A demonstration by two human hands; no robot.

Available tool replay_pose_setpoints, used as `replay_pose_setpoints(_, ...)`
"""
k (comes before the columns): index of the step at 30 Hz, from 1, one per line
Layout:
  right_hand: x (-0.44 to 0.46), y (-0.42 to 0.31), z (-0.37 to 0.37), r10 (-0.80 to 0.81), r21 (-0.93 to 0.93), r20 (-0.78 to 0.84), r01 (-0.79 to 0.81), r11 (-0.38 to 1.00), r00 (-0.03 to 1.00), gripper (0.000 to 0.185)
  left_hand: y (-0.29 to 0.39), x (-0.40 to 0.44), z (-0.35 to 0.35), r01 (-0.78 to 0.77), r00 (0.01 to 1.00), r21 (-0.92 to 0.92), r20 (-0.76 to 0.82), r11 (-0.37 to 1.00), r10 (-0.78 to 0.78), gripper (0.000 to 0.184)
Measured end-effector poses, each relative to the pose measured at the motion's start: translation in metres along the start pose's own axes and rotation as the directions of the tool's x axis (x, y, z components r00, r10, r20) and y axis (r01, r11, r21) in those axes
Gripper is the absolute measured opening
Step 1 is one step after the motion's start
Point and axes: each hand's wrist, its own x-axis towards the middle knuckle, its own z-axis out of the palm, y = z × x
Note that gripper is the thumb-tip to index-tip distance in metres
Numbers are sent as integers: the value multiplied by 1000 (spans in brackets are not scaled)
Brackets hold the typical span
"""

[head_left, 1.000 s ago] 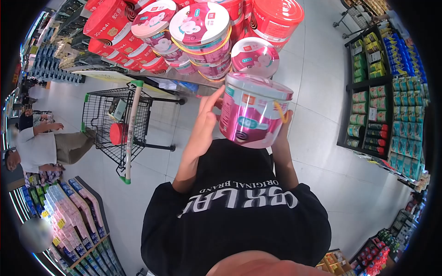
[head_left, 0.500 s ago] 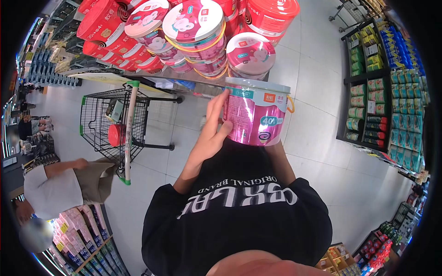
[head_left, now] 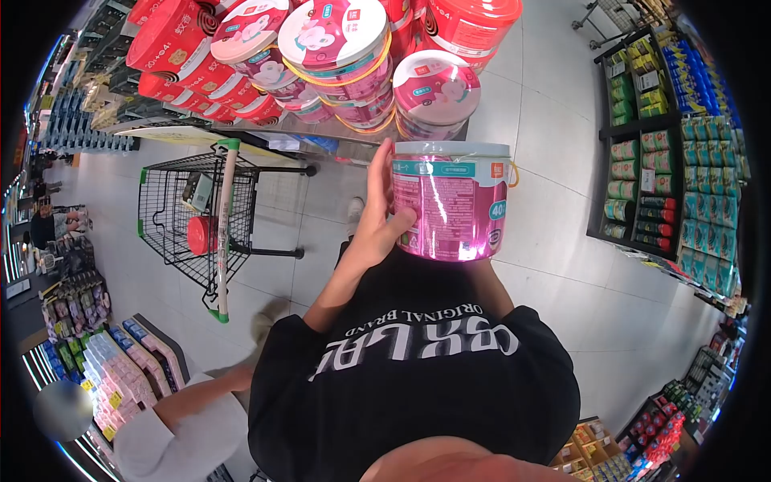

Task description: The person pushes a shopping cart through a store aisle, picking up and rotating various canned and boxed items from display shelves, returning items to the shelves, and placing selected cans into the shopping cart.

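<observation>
**Pink tub (head_left: 451,202) in hand, small print on show**

Around the tub's nine o'clock edge, the left hand (head_left: 374,226) is opened to the tub's curve, thumb pressed to the printed wall, fingers laid along the side. The right hand is hidden behind the tub; its hold cannot be told. Upright, the tub is held before the chest, lid (head_left: 451,149) at twelve. Steadiness would be best served by support underneath, and clear reading by the thumb being kept off the print. And now the writing: "40" is shown on a teal badge (head_left: 498,210) at three o'clock; the fine text is too small to be read. At eleven, matching tubs (head_left: 333,34) are stacked; at ten, "蚊香" is carried by red tubs (head_left: 167,42). Just past six, "ORIGINAL BRAND" is seen upside down on the black shirt (head_left: 426,394).
</observation>
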Motion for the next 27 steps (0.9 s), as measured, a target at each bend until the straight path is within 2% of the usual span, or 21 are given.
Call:
replay_pose_setpoints(2, -1, 0, 0, 2, -2, 4, -2, 1000, 1000, 118, 4, 2, 6, 5, 1000, -51, 2, 999, -4, 99)
replay_pose_setpoints(11, -2, 0, -2, 2, -11, 11, -2, 1000, 1000, 121, 7, 2, 5, 33, 999, -48, 32, 998, -31, 102)
replay_pose_setpoints(23, -1, -3, -6, -16, -31, 37, 17, 999, 999, 127, 2, 1, -2, 61, 997, -19, 58, 998, -60, 90)
replay_pose_setpoints(26, 1, -10, -8, -60, -98, 81, 68, 993, 995, 128, 11, -5, -12, 203, 973, 114, 86, 973, -213, 89)
replay_pose_setpoints(27, 1, -13, -9, -86, -166, 120, 105, 980, 989, 128, 12, -11, -16, 279, 955, -18, 109, 960, -276, 89)
